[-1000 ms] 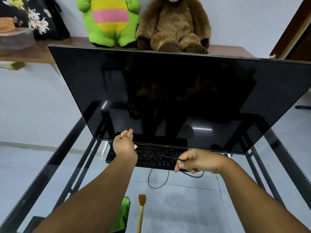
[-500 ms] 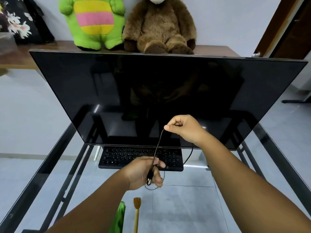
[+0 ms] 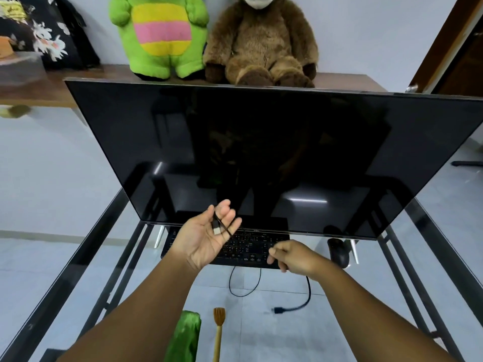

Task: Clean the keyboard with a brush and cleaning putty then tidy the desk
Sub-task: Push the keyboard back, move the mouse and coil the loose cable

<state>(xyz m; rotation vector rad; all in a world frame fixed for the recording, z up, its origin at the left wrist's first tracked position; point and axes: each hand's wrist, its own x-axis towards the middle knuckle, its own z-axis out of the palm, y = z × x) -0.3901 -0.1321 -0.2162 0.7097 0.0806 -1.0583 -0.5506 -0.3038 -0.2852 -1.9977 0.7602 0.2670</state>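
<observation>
1. The left hand (image 3: pixel 206 240) was turned palm up above the left end of the flat black keyboard (image 3: pixel 245 248), fingers spread apart, with the silver-tipped plug (image 3: pixel 216 229) of a thin black cable (image 3: pixel 244 283) lying loosely across the fingers rather than pinched.
2. The right hand (image 3: pixel 291 256) hovered over the right end of the keyboard with its fingers curled downward; whether its grip was closed on the thin cable could not be told from this angle.
3. The keyboard lay on the glass-topped desk (image 3: pixel 78 257) with a black metal frame, tucked under the lower edge of the large dark monitor (image 3: pixel 261 152), whose screen was off.
4. The thin cable hung in a loop just in front of the keyboard's near edge.
5. A thicker black cable with a rectangular connector (image 3: pixel 295 307) curved across the glass nearer the person, right of the loop.
6. A small black mouse (image 3: pixel 338 252) sat just right of the keyboard.
7. A wooden-handled brush (image 3: pixel 218 333) lay on the near part of the desk, bristles pointing toward the keyboard, with a shiny green pouch (image 3: pixel 185 335) just to its left.
8. A green plush toy (image 3: pixel 160 35) and a brown plush monkey (image 3: pixel 261 40) sat on a wooden shelf (image 3: pixel 34 92) behind the monitor.
</observation>
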